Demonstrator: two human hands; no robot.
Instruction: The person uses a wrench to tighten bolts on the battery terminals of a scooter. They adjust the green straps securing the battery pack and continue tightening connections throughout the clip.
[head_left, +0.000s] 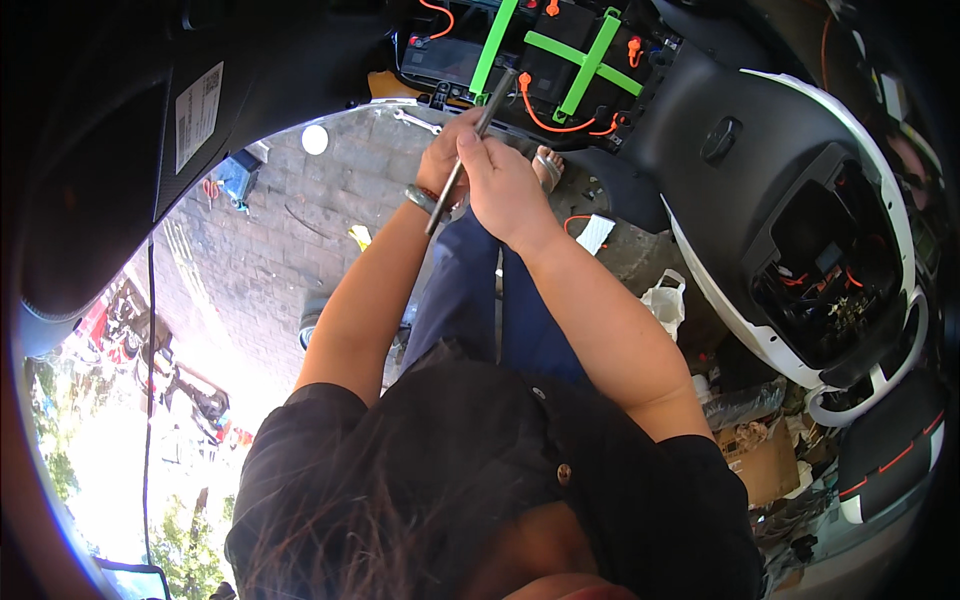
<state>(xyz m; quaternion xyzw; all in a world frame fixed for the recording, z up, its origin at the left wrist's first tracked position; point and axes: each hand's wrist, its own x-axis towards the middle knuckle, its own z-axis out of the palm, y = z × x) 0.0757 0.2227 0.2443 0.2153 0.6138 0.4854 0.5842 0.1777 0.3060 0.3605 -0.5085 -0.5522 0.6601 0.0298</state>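
Note:
A metal rod (472, 152) is held at a slant between both hands, in front of the battery bay. My right hand (508, 187) grips it with the thumb along its side. My left hand (444, 160), with a bracelet at the wrist, lies close behind the rod and touches my right hand; its fingers are partly hidden, so its hold is unclear. Beyond the rod's upper end are black batteries (457, 60) with green straps (590, 69) across them and orange cables (544, 124) with capped terminals. A combination wrench (417, 121) rests near the edge of the bay.
To the right is a black-and-white vehicle body panel (675, 127) with an open compartment. On the paved floor (285, 217) lie red-handled scissors (211, 192), a blue container (238, 174) and a yellow scrap (360, 236). A white plastic bag (666, 300) and a cardboard box (763, 463) stand at right.

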